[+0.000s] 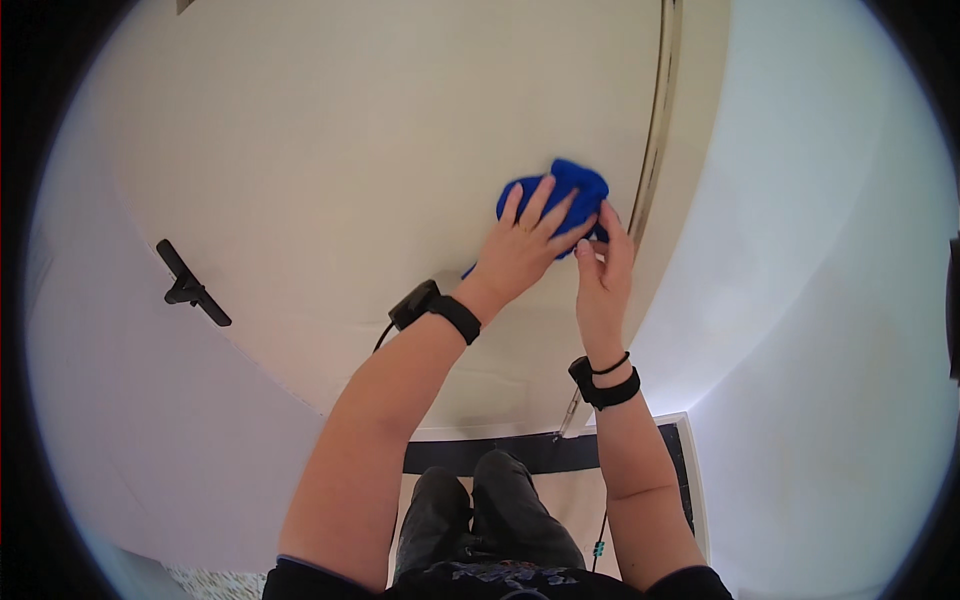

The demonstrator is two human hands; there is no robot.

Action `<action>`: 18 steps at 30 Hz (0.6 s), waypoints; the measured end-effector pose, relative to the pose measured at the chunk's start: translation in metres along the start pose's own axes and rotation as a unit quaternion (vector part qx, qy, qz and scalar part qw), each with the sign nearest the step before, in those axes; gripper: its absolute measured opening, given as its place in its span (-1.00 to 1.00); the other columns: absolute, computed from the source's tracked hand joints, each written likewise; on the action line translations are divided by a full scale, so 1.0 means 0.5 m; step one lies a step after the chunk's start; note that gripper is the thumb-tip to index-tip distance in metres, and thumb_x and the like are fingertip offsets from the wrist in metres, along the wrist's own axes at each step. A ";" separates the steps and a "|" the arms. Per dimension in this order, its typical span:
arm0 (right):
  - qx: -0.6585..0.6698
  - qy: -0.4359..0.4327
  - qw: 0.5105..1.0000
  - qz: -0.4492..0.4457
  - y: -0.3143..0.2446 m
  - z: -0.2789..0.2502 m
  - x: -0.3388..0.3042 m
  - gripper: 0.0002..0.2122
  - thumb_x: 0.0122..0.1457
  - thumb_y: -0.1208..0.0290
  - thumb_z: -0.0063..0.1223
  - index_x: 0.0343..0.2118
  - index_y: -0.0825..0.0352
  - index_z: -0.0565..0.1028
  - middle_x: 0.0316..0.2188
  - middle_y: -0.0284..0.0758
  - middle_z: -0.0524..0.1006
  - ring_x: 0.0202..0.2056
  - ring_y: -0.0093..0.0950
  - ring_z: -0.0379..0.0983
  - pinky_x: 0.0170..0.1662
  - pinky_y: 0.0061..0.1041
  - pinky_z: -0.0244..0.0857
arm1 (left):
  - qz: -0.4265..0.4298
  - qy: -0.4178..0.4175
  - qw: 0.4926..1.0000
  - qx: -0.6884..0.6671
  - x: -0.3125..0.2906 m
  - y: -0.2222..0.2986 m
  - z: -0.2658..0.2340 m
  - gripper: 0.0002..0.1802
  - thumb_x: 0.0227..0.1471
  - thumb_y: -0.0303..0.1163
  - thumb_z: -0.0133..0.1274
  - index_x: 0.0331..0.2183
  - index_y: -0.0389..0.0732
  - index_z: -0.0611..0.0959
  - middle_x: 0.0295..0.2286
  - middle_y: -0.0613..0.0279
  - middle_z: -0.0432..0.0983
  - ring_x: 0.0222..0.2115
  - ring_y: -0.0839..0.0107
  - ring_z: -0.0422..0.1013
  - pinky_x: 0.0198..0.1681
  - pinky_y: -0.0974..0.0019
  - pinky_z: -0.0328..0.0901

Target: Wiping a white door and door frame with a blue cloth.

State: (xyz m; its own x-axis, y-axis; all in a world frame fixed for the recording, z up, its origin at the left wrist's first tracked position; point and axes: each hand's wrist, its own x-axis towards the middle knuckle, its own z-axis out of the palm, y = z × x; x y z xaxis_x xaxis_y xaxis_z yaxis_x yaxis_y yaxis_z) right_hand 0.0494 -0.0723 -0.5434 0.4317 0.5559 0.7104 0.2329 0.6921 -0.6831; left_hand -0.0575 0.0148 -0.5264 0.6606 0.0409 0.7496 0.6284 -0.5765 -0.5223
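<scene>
A bunched blue cloth lies against a cream door panel, close to its right edge. My left hand presses flat on the cloth with fingers spread, pinning it to the surface. At the cloth's lower right edge is my right hand, its fingers bent and its thumb near the index finger, gripping a fold. The palm side of my left hand is hidden, and so is part of the cloth beneath it.
A black handle sticks out at the panel's left. The door frame runs along the right, beside a white wall. Black straps with small devices circle both wrists, and a cable trails from the left one. A dark threshold strip crosses below.
</scene>
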 end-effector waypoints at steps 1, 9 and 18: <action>-0.072 -0.009 0.997 -0.012 0.021 -0.002 -0.001 -0.61 0.19 0.50 -0.11 0.11 0.29 0.24 -0.04 -0.25 0.28 -0.18 -0.51 0.35 -0.18 -0.59 0.28 | 0.002 0.001 1.000 -0.004 -0.018 0.010 0.014 -0.45 -0.12 -0.34 0.03 -0.01 0.23 0.42 0.08 0.24 0.17 0.17 0.08 -0.06 0.13 -0.16 -0.12; -0.120 0.030 0.989 0.081 0.145 -0.045 -0.066 -0.64 0.19 0.50 -0.14 0.06 0.40 0.25 -0.09 -0.11 0.24 -0.13 -0.29 0.28 -0.07 -0.43 0.21 | 0.098 -0.095 0.989 -0.062 -0.069 0.062 0.023 -0.49 -0.12 -0.33 0.03 -0.03 0.12 0.44 0.13 0.28 0.09 0.21 0.17 -0.16 0.21 -0.06 -0.25; -0.069 0.060 0.996 0.015 0.097 -0.076 0.002 -0.62 0.22 0.47 -0.22 0.11 0.38 0.17 -0.05 -0.09 0.23 -0.08 -0.24 0.27 -0.03 -0.40 0.20 | 0.115 -0.039 0.971 -0.208 0.038 0.015 -0.051 -0.30 -0.26 -0.57 0.06 0.03 0.04 0.40 0.14 0.22 0.07 0.12 0.17 0.07 0.11 0.06 0.07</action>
State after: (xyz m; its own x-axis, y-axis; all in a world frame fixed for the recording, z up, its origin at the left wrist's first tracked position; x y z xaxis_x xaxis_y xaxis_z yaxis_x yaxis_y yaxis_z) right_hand 0.0941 -0.0557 -0.5820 0.5397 0.5106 0.6693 0.3316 0.6018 -0.7265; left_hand -0.0508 -0.0096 -0.5059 0.8034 -0.0763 0.5906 0.2508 -0.8562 -0.4517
